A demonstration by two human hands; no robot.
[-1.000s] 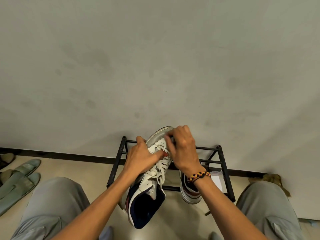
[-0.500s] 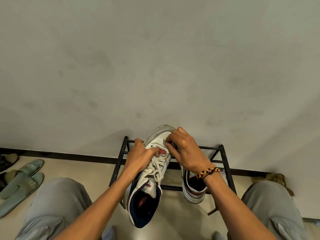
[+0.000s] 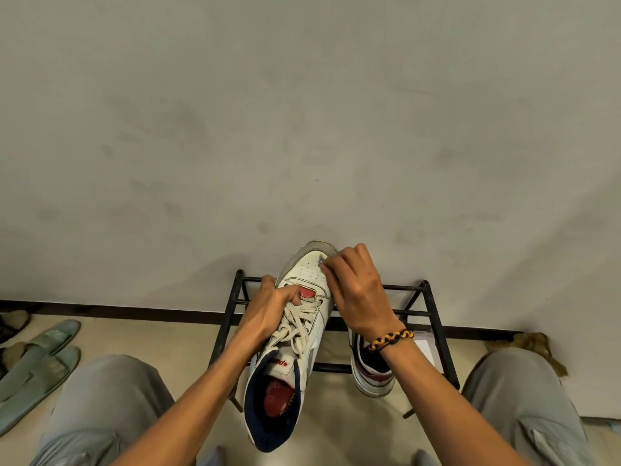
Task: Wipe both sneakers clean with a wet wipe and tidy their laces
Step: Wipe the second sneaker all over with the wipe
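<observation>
Held sneaker (image 3: 295,334): white with navy collar, at lower centre of the frame; long axis runs near-vertical in the picture, toe at the top toward the wall (image 3: 302,112), heel opening at the bottom toward the viewer; red lettering on the tongue label, partly covered and not legible; print on the red insole too blurred to read. Left hand (image 3: 265,312): fingers curled round the laces (image 3: 297,326) and upper at mid-shoe. Right hand (image 3: 358,290): fingertips bent against the right side of the toe, pinching something small and pale; whether it is a wipe cannot be told. Second sneaker (image 3: 371,373): just right of the first, on the black metal rack (image 3: 437,331), heel toward the viewer. Green slippers (image 3: 37,361): lower left, on the floor.
</observation>
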